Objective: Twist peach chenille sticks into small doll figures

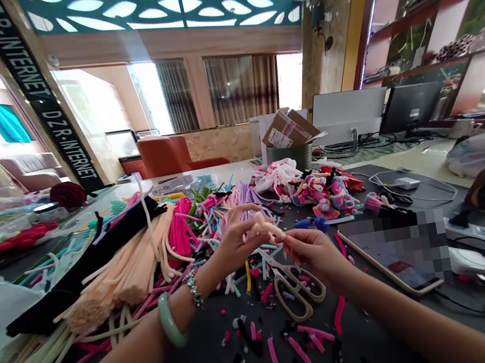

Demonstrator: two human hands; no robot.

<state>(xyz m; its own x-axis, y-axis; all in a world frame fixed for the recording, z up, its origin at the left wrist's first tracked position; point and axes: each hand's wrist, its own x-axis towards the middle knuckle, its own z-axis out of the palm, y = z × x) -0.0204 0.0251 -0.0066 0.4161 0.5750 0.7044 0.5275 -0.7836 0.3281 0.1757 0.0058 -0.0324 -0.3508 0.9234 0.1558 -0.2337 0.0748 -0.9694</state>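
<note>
Now, the left hand and the right hand are holding one short peach pipe cleaner in the air, pinched closed between their fingers, above the dark tabletop. Just below the right hand lie scissors with beige handles, and to the left is a big bundle of peach pipe cleaners, near many short coloured pieces.

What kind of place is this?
It looks like a craft workroom, maybe inside an office. There are big bundles of pipe cleaners, scissors for cutting them, and a computer monitor behind.
</note>
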